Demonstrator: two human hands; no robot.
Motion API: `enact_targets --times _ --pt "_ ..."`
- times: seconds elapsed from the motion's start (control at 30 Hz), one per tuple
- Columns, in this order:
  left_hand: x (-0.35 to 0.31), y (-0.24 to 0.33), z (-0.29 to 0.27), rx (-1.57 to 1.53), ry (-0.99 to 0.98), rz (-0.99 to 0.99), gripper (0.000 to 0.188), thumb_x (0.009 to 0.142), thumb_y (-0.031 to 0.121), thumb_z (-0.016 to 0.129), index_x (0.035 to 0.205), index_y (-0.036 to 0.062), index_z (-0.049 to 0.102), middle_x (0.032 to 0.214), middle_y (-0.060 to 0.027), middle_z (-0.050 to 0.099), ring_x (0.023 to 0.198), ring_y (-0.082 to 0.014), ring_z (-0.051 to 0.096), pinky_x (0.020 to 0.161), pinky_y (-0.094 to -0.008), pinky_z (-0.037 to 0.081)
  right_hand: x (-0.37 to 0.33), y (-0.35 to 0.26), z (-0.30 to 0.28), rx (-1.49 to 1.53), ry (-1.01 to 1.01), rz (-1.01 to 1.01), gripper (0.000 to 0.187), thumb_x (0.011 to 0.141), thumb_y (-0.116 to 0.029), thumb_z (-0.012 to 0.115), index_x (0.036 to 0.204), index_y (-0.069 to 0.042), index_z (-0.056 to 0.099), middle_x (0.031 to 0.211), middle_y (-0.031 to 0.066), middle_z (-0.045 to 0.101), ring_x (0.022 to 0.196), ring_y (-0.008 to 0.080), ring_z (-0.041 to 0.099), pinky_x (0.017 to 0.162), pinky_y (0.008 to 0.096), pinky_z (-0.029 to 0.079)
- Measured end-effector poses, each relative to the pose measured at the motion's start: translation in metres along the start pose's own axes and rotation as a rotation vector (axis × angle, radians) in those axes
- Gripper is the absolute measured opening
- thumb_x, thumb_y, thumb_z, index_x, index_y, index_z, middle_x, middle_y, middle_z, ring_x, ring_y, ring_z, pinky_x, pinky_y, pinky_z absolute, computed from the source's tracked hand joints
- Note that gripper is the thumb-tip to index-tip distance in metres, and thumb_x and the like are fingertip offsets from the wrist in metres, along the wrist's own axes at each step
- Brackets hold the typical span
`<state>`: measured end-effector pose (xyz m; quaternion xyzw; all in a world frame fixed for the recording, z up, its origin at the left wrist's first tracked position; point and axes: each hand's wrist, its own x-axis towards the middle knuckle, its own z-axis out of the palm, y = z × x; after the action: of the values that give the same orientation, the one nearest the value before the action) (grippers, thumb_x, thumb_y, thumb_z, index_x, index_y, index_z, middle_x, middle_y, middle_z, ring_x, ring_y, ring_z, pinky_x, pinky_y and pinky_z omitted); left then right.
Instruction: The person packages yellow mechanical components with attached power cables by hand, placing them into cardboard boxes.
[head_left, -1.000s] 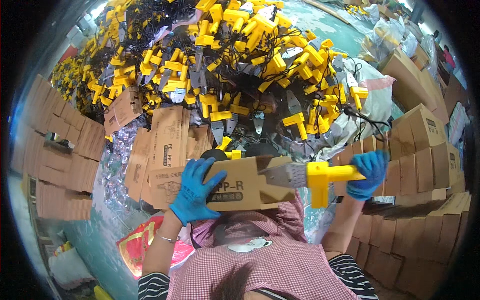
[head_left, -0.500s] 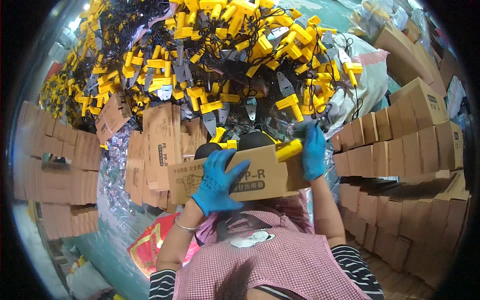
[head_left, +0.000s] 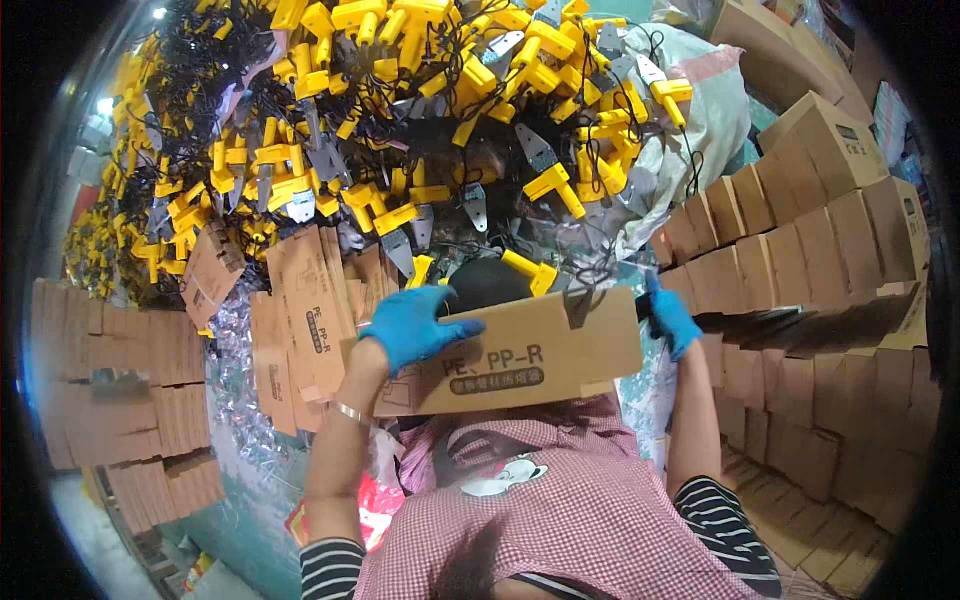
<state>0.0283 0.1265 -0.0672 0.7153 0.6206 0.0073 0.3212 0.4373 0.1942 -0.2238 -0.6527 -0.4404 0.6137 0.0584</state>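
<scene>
A long brown cardboard box (head_left: 590,375) lies lengthwise across my lap, its printed side facing me. My left hand (head_left: 415,325), in a blue glove, grips the box near its upper left corner, thumb along the printed face. A loop of black power cord (head_left: 585,302) hangs over the upper edge near the right end. My right hand (head_left: 672,318), gloved in blue, is closed just beyond that end. A dark piece shows at its fingers, too blurred to name. The inside of the box is hidden from view.
A large heap of yellow-handled pipe welding tools (head_left: 545,180) with black cords lies ahead. Flattened cartons (head_left: 315,315) lean at the left, beside stacked cardboard (head_left: 120,370). Rows of brown boxes (head_left: 800,250) line the right side. A white sack (head_left: 700,125) stands behind them.
The yellow handle at the box's right end is no longer visible, and a cord loop now hangs over the box's edge. My right hand has moved right and down; my left hand has shifted left.
</scene>
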Motion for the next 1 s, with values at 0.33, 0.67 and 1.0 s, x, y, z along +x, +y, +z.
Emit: enact_targets --times 0.33,0.67,1.0 --pt "-0.034 0.039 -0.041 0.328 -0.086 0.215 0.082 0.073 0.061 0.078 0.128 0.0047 0.057 0.11 -0.0238 0.062 0.104 -0.0402 0.062 0.089 -0.0473 0.049 -0.083 -0.096 0.003 0.7 -0.095 -1.043 0.035 0.097 -0.037 0.063 0.114 -0.006 0.063 0.118 0.0134 0.065 0.092 0.0227 0.066 0.083 0.0349 0.052" --pt "-0.017 -0.046 0.03 -0.035 0.001 0.522 0.091 0.065 0.026 0.083 0.145 0.006 0.044 0.131 -0.0237 0.056 0.124 -0.0407 0.054 0.106 -0.0447 0.044 -0.217 -0.123 0.095 -0.664 -0.062 -1.763 0.035 0.076 -0.013 0.072 0.11 -0.003 0.068 0.123 0.0201 0.063 0.112 0.0379 0.061 0.096 0.0475 0.05" --pt "-0.079 -0.112 0.178 -0.869 0.215 -0.004 0.087 0.076 0.008 0.073 0.152 -0.003 0.032 0.154 -0.0257 0.038 0.144 -0.036 0.037 0.119 -0.0403 0.032 -0.204 -0.14 0.132 -0.345 -0.18 -1.648 0.031 0.098 -0.027 0.063 0.113 0.0 0.064 0.121 0.0215 0.064 0.108 0.0377 0.064 0.094 0.0444 0.051"
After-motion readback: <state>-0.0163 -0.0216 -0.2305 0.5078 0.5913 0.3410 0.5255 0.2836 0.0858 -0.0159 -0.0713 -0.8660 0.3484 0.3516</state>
